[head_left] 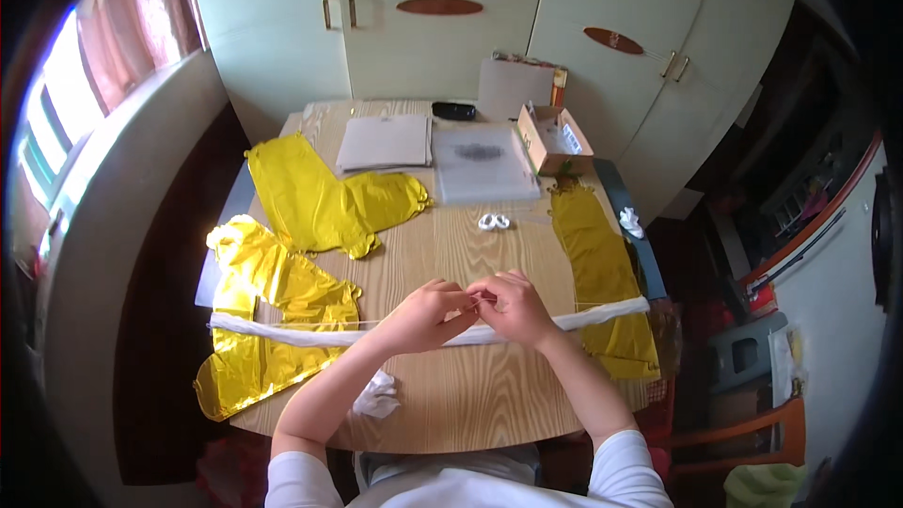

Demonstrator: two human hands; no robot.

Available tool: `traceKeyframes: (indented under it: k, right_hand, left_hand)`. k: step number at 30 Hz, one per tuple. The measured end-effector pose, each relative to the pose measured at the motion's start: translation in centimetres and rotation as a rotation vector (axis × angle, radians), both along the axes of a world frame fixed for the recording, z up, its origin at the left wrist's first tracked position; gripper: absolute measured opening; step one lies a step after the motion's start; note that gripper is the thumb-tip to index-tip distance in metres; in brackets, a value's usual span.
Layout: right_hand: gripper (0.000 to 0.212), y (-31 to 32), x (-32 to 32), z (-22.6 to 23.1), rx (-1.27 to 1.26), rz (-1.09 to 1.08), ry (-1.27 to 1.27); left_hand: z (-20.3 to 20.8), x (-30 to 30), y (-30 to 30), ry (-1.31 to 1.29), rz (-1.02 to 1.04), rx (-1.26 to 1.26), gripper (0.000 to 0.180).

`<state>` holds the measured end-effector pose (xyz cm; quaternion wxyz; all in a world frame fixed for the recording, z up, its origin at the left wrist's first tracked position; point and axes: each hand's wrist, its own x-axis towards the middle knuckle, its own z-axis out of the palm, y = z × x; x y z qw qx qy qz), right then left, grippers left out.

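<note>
Close together over the middle of the table, my left hand (pixel 432 314) and my right hand (pixel 513 308) both have their fingers pinched on a thin pale string (pixel 324 325). Its line stretches out to either side of them. Under my hands a long white bundle of strands (pixel 607 312) lies crosswise over the table. The bundle's left part rests on a crumpled shiny gold foil balloon (pixel 282 275), its right end on another flat gold foil balloon (pixel 591 235). Exactly what my fingertips do with the string is hidden.
A third gold foil balloon (pixel 315 198) lies at the far left. Grey sheets (pixel 384 141), a clear plastic bag (pixel 484 174), a black tray (pixel 453 111) and a cardboard box (pixel 541 158) stand behind. White coils (pixel 493 222) and crumpled white material (pixel 378 395) lie nearer.
</note>
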<state>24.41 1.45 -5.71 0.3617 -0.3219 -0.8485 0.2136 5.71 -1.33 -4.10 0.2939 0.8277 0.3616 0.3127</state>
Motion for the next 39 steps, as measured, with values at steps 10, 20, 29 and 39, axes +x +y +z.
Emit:
traceKeyframes:
  k: [10, 20, 29, 39]
  right_hand:
    - [0.044, 1.8, -0.3, 2.9, -1.035, 0.741, 0.514]
    - [0.02, 1.7, -1.8, 1.0, -1.178, 0.644, 0.585]
    - [0.02, 1.5, -2.4, 2.0, -0.86, 0.274, 0.293]
    - [0.01, 1.2, -0.1, 5.4, -0.213, 0.128, 0.129]
  left_hand:
    - [3.0, 0.3, 0.0, -0.681, 0.052, -0.398, 0.017]
    - [1.5, -2.9, 1.6, -1.157, -0.178, -0.854, 0.016]
    - [3.0, -2.9, 1.8, -1.187, 0.073, -0.687, 0.039]
    - [3.4, -2.3, 0.9, -0.077, 0.185, -0.193, 0.033]
